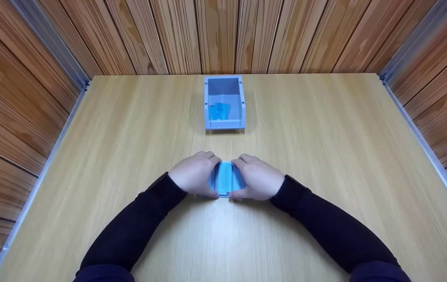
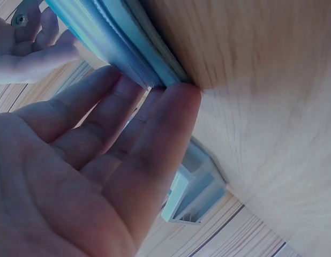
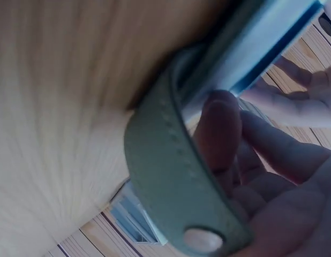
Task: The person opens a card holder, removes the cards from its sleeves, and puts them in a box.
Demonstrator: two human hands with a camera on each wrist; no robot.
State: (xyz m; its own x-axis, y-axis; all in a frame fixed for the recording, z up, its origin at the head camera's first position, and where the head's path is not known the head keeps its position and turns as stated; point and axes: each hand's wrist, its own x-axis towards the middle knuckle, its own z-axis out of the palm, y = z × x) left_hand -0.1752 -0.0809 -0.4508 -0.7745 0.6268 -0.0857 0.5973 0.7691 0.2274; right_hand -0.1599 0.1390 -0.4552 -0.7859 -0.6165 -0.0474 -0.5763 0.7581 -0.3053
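A light blue card holder or small wallet [image 1: 224, 178] lies spread on the table between both hands. My left hand [image 1: 196, 174] holds its left side, with the thumb at the near edge and the fingers at the far edge. On the other side my right hand [image 1: 257, 178] grips it in the same way. Layered edges of the wallet [image 2: 128, 43] show against the fingertips in the left wrist view. A stitched strap [image 3: 165, 155] with a round metal snap [image 3: 203, 239] hangs by the right hand. The inside of the wallet is partly covered by the hands.
Beyond the hands stands a blue-grey bin [image 1: 225, 125] near the table's back edge. Flat blue pieces [image 1: 219, 111], like cards, lie inside it. Wood-panelled walls [image 1: 215, 35] bound the table [image 1: 129, 117] at the back and both sides.
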